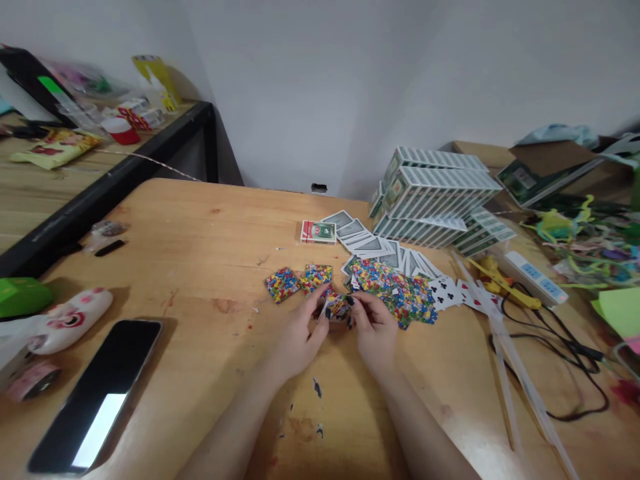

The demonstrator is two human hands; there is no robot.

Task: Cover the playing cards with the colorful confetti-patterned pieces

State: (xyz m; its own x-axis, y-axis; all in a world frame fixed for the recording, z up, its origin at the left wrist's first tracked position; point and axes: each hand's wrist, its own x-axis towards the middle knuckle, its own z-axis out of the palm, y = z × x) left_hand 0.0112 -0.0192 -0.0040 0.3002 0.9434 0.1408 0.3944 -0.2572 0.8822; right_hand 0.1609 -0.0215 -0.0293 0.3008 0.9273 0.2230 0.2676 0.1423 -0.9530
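Both hands meet at the middle of the wooden table around a small colourful packet (339,307). My left hand (303,333) grips its left side, and my right hand (374,330) pinches its right side. Just beyond lie two square colourful packets, one (283,285) to the left and another (317,275) behind the fingers. A heap of similar multicoloured pieces (400,293) spreads to the right, against fanned playing cards (367,241). Behind them rests a red and green card box (319,232).
Stacked card boxes (435,193) rise at the back right. Cables, a power strip (537,277), yellow scissors (505,283) and clear strips (520,367) lie at right. A black phone (100,393) and a white case (75,320) are at left.
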